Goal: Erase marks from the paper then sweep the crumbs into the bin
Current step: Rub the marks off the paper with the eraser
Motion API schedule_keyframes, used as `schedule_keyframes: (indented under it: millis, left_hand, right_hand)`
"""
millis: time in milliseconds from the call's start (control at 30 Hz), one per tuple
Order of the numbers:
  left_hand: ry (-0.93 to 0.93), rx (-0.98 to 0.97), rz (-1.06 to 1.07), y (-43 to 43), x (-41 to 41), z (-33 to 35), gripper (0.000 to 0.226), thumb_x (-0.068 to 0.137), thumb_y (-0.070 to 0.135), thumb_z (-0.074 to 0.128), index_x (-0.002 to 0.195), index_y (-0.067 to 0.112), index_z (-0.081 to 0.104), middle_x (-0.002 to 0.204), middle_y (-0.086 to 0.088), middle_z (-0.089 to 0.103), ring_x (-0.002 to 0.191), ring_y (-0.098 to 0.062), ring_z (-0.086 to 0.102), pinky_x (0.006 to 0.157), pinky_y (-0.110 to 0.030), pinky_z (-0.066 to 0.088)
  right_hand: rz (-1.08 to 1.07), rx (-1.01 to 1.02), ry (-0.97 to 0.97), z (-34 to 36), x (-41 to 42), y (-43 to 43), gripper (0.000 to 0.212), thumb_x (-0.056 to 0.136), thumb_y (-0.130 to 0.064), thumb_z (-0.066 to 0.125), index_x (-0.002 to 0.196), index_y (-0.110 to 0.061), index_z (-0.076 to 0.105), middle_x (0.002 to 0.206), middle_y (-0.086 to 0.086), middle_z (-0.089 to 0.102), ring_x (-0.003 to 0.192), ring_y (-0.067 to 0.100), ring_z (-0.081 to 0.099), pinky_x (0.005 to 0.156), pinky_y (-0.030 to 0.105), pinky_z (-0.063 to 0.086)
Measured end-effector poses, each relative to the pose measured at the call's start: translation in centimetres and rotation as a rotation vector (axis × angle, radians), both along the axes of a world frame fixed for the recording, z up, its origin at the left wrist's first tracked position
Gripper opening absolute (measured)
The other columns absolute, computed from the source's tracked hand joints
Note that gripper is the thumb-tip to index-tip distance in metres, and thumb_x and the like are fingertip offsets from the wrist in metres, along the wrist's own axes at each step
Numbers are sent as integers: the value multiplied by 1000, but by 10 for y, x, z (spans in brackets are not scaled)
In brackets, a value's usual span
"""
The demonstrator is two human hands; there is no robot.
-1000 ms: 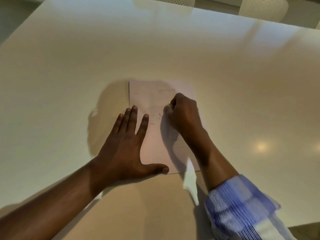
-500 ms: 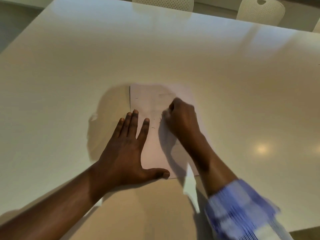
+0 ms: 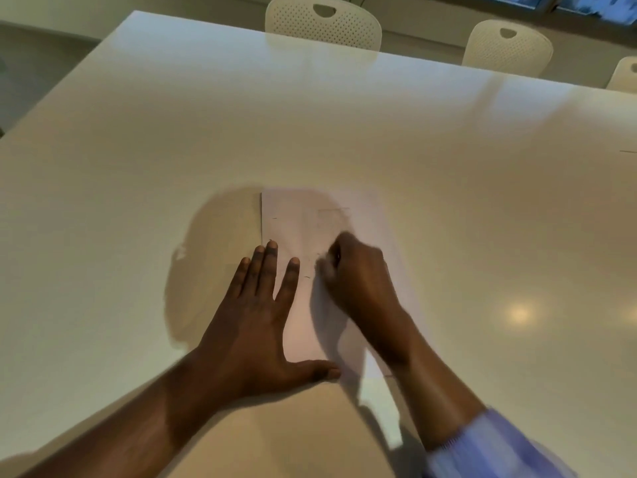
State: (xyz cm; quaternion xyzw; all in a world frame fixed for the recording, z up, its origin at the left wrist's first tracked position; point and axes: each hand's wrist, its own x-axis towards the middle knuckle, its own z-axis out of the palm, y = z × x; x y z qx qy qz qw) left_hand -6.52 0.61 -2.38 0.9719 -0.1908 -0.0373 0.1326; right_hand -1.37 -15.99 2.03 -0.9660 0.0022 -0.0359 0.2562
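A pale sheet of paper (image 3: 300,222) lies flat on the white table (image 3: 138,167) in front of me. My left hand (image 3: 255,319) rests flat on the sheet's left edge, fingers spread, thumb along the near edge. My right hand (image 3: 358,277) is curled into a fist pressed on the middle of the paper, blurred by motion. A pale blur at its fingertips may be an eraser; the fist hides it. Faint pencil marks (image 3: 331,215) show above the fist, and tiny dark crumbs (image 3: 306,277) lie between the hands. No bin is in view.
Three white perforated chairs (image 3: 324,22) (image 3: 506,46) (image 3: 624,74) stand along the table's far edge. The table's left edge runs diagonally from the far left corner. A ceiling light reflects on the tabletop at the right (image 3: 520,312).
My right fist has shifted slightly toward me and left across the paper, rubbing. The left hand stays flat in place. The view has tilted up, showing the chairs.
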Motion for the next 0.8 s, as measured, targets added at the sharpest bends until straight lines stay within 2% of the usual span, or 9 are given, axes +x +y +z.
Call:
schedule_keyframes:
  millis: [100, 167, 267, 367, 467, 533, 600, 700, 800]
  left_hand:
    - [10, 2, 9, -1, 0, 1, 145, 50, 113, 17, 152, 25, -35, 159, -9, -44, 149, -25, -38, 128, -48, -6]
    - [18, -7, 12, -1, 0, 1, 145, 49, 113, 18, 152, 25, -36, 158, -9, -46, 149, -25, -39, 128, -48, -6]
    - [15, -22, 1, -1, -1, 0, 146, 51, 112, 20, 154, 23, -31, 159, -11, -43, 149, -26, -37, 128, -49, -4]
    - [6, -11, -2, 0, -1, -1, 146, 51, 112, 19, 154, 22, -32, 158, -11, -45, 148, -25, -40, 128, -49, -3]
    - [16, -34, -7, 1, -1, -1, 144, 52, 112, 20, 153, 24, -34, 158, -9, -46, 148, -24, -40, 128, -49, -4]
    - [37, -37, -3, 0, -1, 1, 144, 51, 112, 21, 151, 26, -37, 156, -7, -48, 147, -23, -42, 128, -48, -6]
    - [49, -25, 4, -1, 1, 2, 143, 50, 113, 19, 148, 27, -41, 154, -6, -51, 145, -23, -44, 128, -47, -9]
    - [45, -12, 3, 0, 2, 2, 144, 50, 113, 19, 149, 26, -40, 154, -7, -51, 145, -23, -44, 127, -47, -10]
    - [35, -25, 1, 0, 1, 0, 146, 50, 113, 20, 151, 25, -37, 156, -8, -49, 146, -24, -42, 128, -48, -8]
  right_hand:
    - [-87, 20, 50, 5, 65, 8, 16, 98, -22, 60, 105, -7, 61, 98, 10, 69, 84, 24, 66, 66, 29, 51]
    - [-74, -6, 78, 9, 77, 6, 19, 96, -22, 63, 107, -6, 63, 105, 13, 70, 88, 27, 66, 69, 32, 53]
    - [-22, -28, 97, 2, 42, -4, 16, 94, -27, 66, 99, -12, 63, 94, 5, 70, 76, 19, 64, 64, 27, 54]
    - [30, 10, 46, -14, -3, -5, 14, 93, -30, 65, 88, -25, 54, 73, -16, 54, 64, 2, 57, 53, 12, 42]
    - [-32, 36, 3, -11, 33, 0, 12, 94, -27, 64, 90, -19, 56, 80, -5, 63, 63, 3, 56, 51, 16, 44]
    - [-83, 23, 41, -2, 71, 5, 15, 94, -24, 64, 98, -11, 62, 93, 7, 68, 75, 19, 65, 63, 31, 58]
    - [-88, -3, 89, 8, 100, 11, 19, 93, -21, 63, 104, -6, 64, 103, 13, 70, 91, 30, 67, 79, 41, 59]
    - [-72, -45, 132, 19, 105, 10, 22, 93, -21, 64, 107, -4, 65, 108, 15, 69, 97, 31, 66, 85, 41, 58]
    - [-9, -89, 195, 19, 65, -5, 22, 92, -24, 68, 103, -5, 69, 102, 12, 71, 90, 27, 68, 81, 39, 60]
